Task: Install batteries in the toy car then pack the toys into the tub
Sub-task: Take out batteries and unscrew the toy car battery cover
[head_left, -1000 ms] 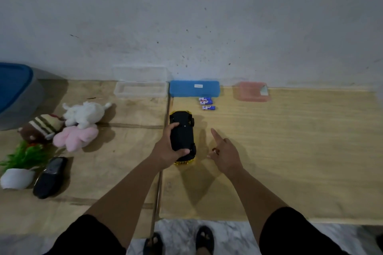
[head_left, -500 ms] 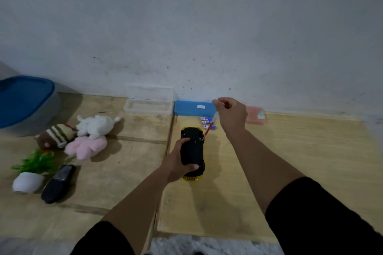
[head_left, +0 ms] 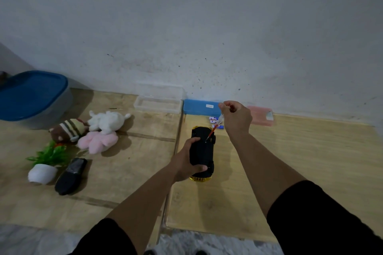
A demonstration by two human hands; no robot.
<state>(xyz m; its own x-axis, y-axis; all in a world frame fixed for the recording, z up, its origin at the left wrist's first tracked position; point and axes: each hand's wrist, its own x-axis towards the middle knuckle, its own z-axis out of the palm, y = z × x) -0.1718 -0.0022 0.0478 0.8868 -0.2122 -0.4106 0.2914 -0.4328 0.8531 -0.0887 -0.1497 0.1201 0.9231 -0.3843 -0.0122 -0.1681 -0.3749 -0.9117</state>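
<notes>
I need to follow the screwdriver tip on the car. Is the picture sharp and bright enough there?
Head view: dim and soft; the screwdriver shows as a thin red streak against the black toy car, its tip barely discernible; batteries blurred, labels unreadable; wide-angle bending at the edges.

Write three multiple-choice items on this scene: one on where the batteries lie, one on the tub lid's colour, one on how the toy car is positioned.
1. Where do the batteries lie?
A. Just beyond the toy car, before the blue case
B. Inside the tub
C. Beside the potted plant

2. What colour is the tub lid?
A. Red
B. Blue
C. White

3. How does the toy car sit?
A. On its wheels, untouched
B. Inside the clear box
C. Underside up, held by the left hand

Answers: 1 A, they rest on the board between car and case. 2 B, the lid is plainly blue. 3 C, the black underside faces up while the right hand aims a screwdriver at it.
</notes>
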